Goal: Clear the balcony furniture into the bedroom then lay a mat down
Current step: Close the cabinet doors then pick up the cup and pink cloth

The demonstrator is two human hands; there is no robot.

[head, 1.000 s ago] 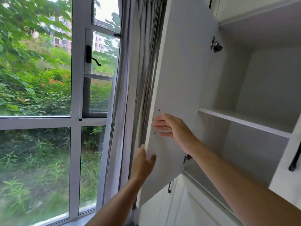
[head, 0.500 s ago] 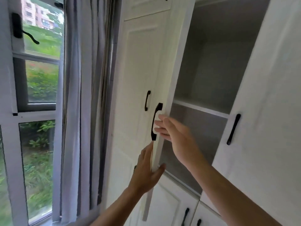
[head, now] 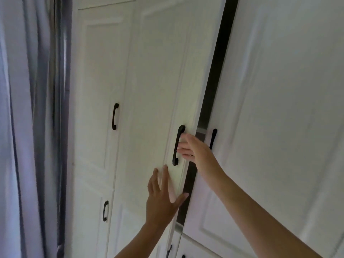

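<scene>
Gray curtain (head: 28, 127) hangs far left of both hands. Next, a white cupboard door with a black handle (head: 115, 116), well left of the left hand. Middle door (head: 152, 90) stands slightly ajar. Left hand (head: 162, 198): palm flat on the door face just below the door's black pull (head: 178, 145), fingers straight and spread, thumb reaching toward the door's free edge. Right hand (head: 193, 149), above and right of the left: fingers straight and together, tips at the pull; contact appears likely, but motion blur leaves it uncertain. A dark gap (head: 214, 71) runs just right of the right hand. Right door (head: 279, 108) lies beyond the gap, above the right forearm.
</scene>
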